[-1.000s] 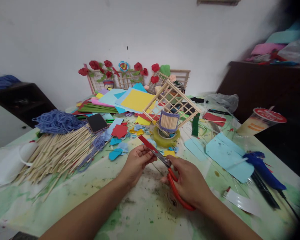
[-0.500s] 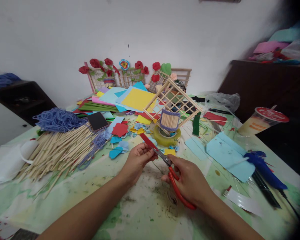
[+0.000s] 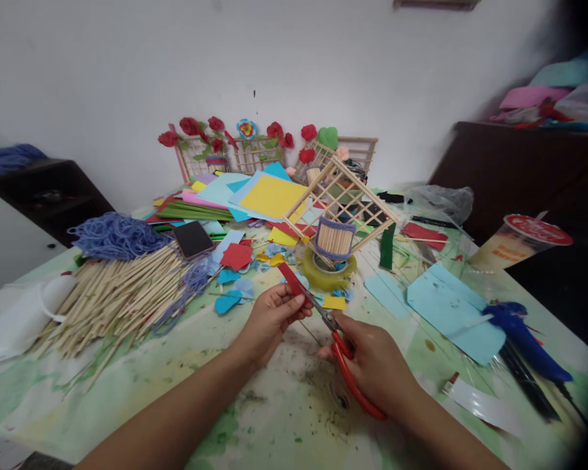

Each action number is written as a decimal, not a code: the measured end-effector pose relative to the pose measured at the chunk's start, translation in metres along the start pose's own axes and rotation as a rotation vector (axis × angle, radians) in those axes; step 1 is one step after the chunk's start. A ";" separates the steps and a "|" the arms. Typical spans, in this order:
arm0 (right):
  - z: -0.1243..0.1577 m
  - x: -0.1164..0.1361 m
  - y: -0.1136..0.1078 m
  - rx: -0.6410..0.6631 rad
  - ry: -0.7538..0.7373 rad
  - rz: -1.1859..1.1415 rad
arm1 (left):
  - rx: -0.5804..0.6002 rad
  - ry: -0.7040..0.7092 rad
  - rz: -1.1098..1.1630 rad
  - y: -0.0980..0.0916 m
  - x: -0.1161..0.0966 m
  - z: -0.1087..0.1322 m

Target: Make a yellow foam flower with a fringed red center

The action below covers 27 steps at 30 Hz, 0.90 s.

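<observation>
A narrow red paper strip is pinched between the thumb and fingers of my left hand. My right hand grips the red-handled scissors, whose blades reach up and left along the strip's right side. Whether the blades are apart is hard to see. A thin stick shows below the two hands. Just beyond them lies a roll of yellowish tape. On it rests a tilted stick lattice with a small stick pot bound in blue yarn.
Bundled sticks, blue yarn and a phone lie at left. Coloured sheets are stacked behind. At right are light-blue paper, a blue glue gun and a lidded drink cup. Paper flowers stand by the wall.
My left hand and the strip are slightly shifted, and the scissor blades lie a little lower against the strip. The whole view has moved slightly. Both holds are unchanged.
</observation>
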State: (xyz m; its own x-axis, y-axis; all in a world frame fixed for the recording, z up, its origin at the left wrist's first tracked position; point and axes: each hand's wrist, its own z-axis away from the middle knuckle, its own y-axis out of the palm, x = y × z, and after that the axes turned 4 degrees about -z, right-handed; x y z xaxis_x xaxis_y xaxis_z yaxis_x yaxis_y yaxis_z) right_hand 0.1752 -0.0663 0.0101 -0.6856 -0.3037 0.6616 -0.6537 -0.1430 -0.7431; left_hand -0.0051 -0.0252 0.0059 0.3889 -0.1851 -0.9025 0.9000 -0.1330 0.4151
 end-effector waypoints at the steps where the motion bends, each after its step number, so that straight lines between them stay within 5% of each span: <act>1: 0.000 0.000 0.000 0.004 0.002 -0.003 | -0.002 -0.003 -0.005 0.000 0.000 0.000; 8: -0.001 0.001 0.002 0.009 -0.006 -0.024 | -0.009 0.002 -0.016 0.000 -0.001 0.000; 14: 0.000 0.002 0.003 0.028 0.005 0.023 | -0.168 0.115 0.053 -0.002 -0.003 -0.005; 27: 0.002 0.005 0.004 0.015 0.031 0.134 | -0.111 0.110 0.032 -0.003 0.001 -0.004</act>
State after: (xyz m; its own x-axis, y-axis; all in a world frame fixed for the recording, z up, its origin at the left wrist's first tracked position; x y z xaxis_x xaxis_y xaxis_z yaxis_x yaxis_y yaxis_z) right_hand 0.1702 -0.0705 0.0102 -0.7762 -0.2916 0.5590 -0.5509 -0.1174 -0.8263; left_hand -0.0072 -0.0205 0.0035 0.4316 -0.0789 -0.8986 0.9006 -0.0195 0.4343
